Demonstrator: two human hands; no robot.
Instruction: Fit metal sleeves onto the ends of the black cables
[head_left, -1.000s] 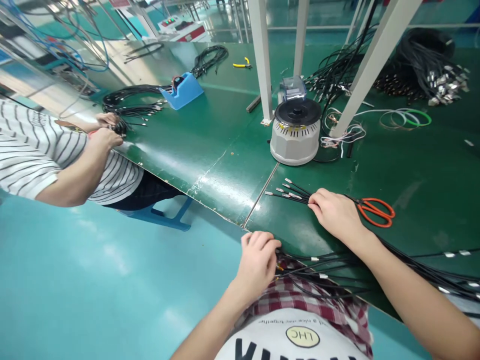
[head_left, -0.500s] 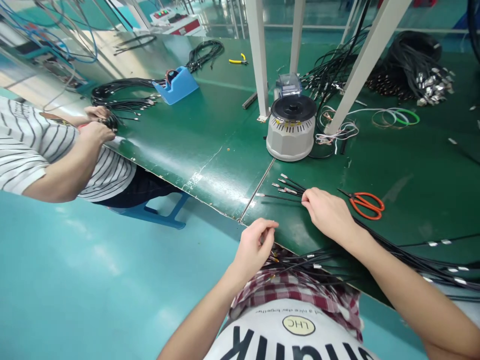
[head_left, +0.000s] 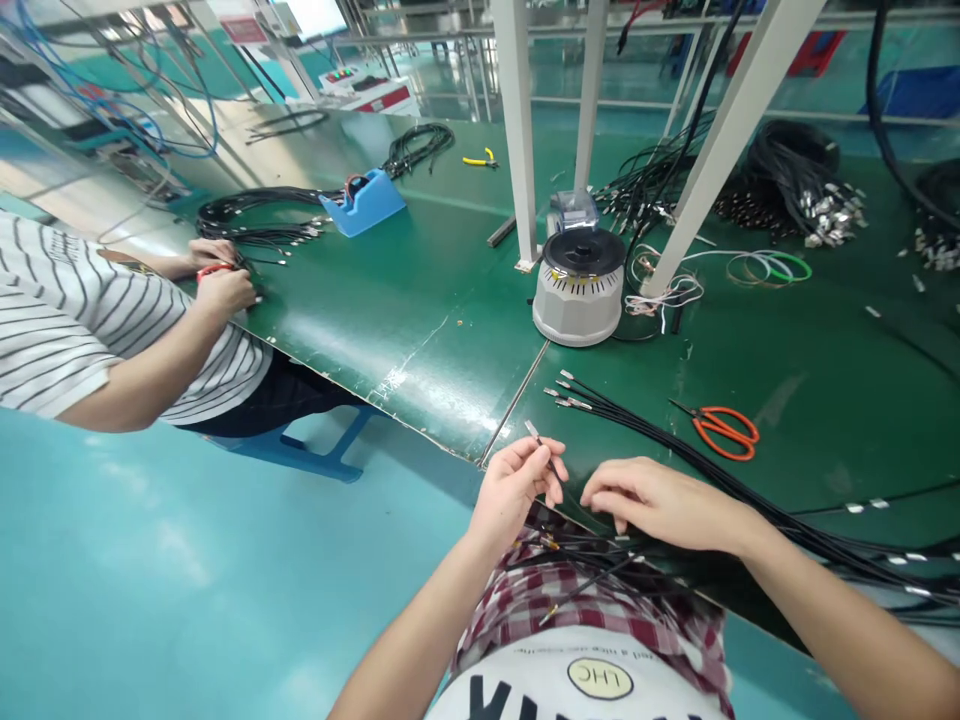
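My left hand (head_left: 517, 490) pinches a black cable (head_left: 556, 467) near its end, and the pale metal tip points up and away from me. Just to the right, my right hand (head_left: 656, 503) hovers over the table's front edge, its fingers loosely bent and apart with nothing visible in them. Beyond it a bundle of black cables (head_left: 660, 432) lies on the green table, its pale tips towards the round dispenser. More black cables (head_left: 592, 548) with yellowish and pale ends rest across my lap, partly below the right hand.
Orange-handled scissors (head_left: 726, 432) lie right of the bundle. Behind stands a round grey dispenser (head_left: 577, 300) beside white posts (head_left: 517, 130). Cable heaps (head_left: 814, 190) lie at the back right. At left, a co-worker's hands (head_left: 225, 285) work near a blue tape holder (head_left: 373, 203).
My right hand has moved from the bundle's tips towards me. One cable that lay apart in front of the bundle has left the table, and a cable end is now in my left hand.
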